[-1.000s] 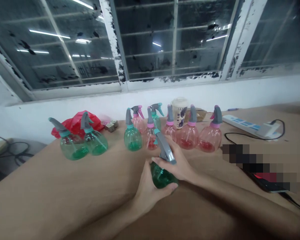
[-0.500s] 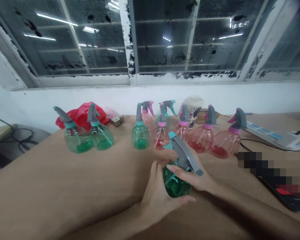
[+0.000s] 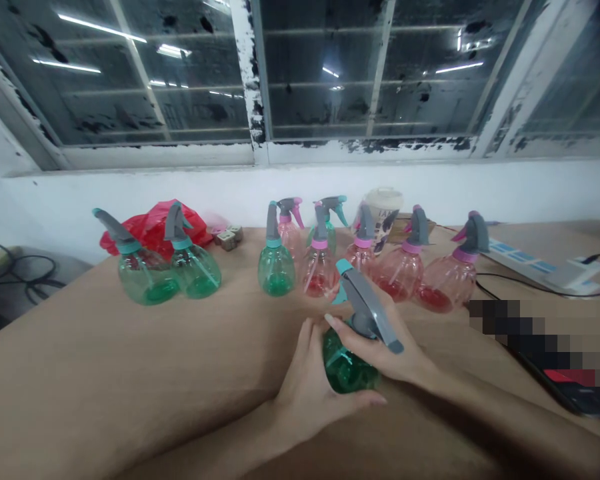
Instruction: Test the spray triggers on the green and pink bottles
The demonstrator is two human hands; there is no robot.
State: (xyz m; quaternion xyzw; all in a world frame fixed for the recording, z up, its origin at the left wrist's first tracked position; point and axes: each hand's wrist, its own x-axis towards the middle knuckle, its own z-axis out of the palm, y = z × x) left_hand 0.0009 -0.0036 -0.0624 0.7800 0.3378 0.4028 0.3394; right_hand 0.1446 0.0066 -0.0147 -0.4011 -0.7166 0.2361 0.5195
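A green spray bottle with a grey and teal trigger head is held between both hands, its head slanting down toward the right. My left hand wraps round the bottle's body from the left and below. My right hand grips the bottle's neck, the thumb lying across the collar; its other fingers are mostly hidden behind the head. Just beyond stand a green spray bottle and a pink spray bottle, with more pink ones to the right, such as the tilted-headed pink bottle.
Two green spray bottles stand at the left before a red plastic bag. Small grey blocks sit beside the bag. A paper cup is at the back. On the right lie a power strip, a black cable and a phone.
The right thumb has shifted slightly up and left at the bottle's collar. The whole view has moved a little, so the bottles appear slightly further left. Both hands still hold the green bottle.
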